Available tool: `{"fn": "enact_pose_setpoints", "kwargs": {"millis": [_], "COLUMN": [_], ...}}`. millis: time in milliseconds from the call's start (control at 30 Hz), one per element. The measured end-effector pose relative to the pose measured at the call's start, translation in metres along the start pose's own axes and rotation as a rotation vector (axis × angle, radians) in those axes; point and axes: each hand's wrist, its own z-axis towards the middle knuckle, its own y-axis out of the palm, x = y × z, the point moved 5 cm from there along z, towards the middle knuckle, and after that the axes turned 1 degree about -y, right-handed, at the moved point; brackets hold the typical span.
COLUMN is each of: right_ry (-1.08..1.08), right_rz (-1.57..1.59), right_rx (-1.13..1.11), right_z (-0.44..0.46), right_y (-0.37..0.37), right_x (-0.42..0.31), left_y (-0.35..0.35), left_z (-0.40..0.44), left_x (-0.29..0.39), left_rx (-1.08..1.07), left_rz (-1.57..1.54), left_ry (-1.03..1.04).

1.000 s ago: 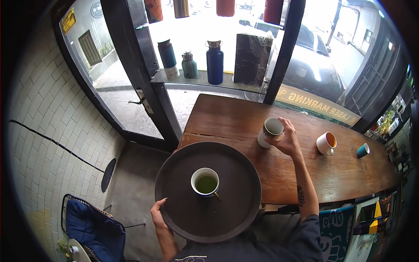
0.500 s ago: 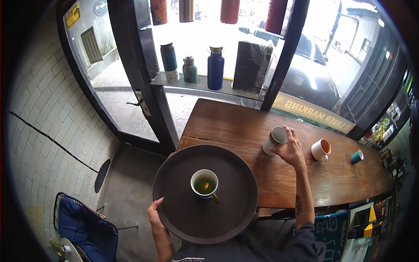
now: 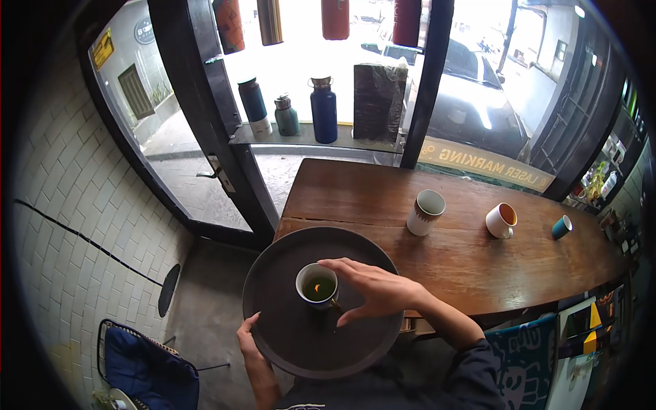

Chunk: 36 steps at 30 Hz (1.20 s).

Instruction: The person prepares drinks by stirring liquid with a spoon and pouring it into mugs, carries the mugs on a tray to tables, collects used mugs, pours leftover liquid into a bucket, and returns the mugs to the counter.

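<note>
A round dark tray (image 3: 287,342) is held level by my left hand (image 3: 253,339), which grips its left rim with the thumb on top. On the tray stands a white-rimmed cup (image 3: 317,284) with green liquid inside and a gold-coloured handle. My right hand (image 3: 372,288) is over the tray at the cup's right side, fingers and thumb apart, its fingertips by the rim. Nothing shows in its grasp; whether it touches the cup I cannot tell. A tall white cup with a brown pattern (image 3: 419,222) stands upright on the wooden table (image 3: 355,195).
Farther right on the table are a white mug with orange inside (image 3: 499,222) and a small teal cup (image 3: 562,227). Bottles, one of them blue (image 3: 324,113), line a window shelf. A blue chair (image 3: 147,365) is at lower left, beside a brick wall (image 3: 89,225).
My right hand has let go of the patterned cup, which stays on the table, and has moved left to the cup on the tray. My left hand still holds the tray.
</note>
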Motion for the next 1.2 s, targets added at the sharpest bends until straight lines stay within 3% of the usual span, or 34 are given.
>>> {"fn": "enact_pose_setpoints", "kwargs": {"millis": [333, 533, 967, 1200], "right_ry": [0.073, 0.124, 0.070, 0.096], "right_rz": [0.025, 0.280, 0.288, 0.114], "right_rx": [0.275, 0.209, 0.160, 0.489], "right_z": [0.020, 0.025, 0.023, 0.014], "right_y": [0.030, 0.029, 0.013, -0.050], "right_x": [0.011, 0.020, 0.031, 0.040], "left_y": [-0.006, 0.000, -0.001, -0.001], "left_z": [0.000, -0.001, 0.001, 0.000], "left_x": [-0.006, -0.007, -0.009, -0.009], "left_rx": [0.000, -0.003, 0.053, 0.080], "left_rz": [0.001, -0.009, -0.028, -0.019], "left_ry": [0.038, 0.025, 0.077, 0.089]}}
